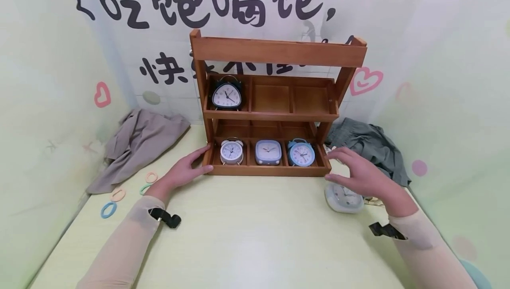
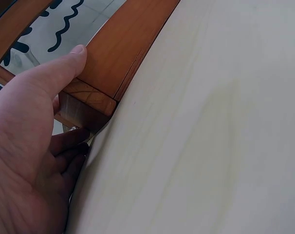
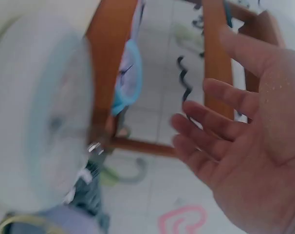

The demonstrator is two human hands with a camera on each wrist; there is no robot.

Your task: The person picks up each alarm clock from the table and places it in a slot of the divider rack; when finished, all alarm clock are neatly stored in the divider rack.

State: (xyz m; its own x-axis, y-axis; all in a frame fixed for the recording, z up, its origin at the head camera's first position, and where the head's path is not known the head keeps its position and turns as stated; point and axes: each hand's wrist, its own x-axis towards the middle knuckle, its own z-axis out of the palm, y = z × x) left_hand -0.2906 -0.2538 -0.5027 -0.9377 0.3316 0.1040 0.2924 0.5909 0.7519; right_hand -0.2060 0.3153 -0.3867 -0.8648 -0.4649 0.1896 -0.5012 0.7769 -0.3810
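A two-tier brown wooden shelf stands on the table. My left hand grips its lower left corner; in the left wrist view the thumb lies on the front board and the other fingers go round the side. My right hand hovers by the lower right corner, fingers spread and holding nothing. The bottom tier holds a white twin-bell alarm clock, a lavender square clock and a blue twin-bell alarm clock. A black rounded-triangular alarm clock sits in the upper left compartment.
A white clock lies on the table below my right hand. A taupe cloth is at left, a dark grey cloth at right. Several coloured rings, including a blue ring, lie at left. A printed wall covering stands behind.
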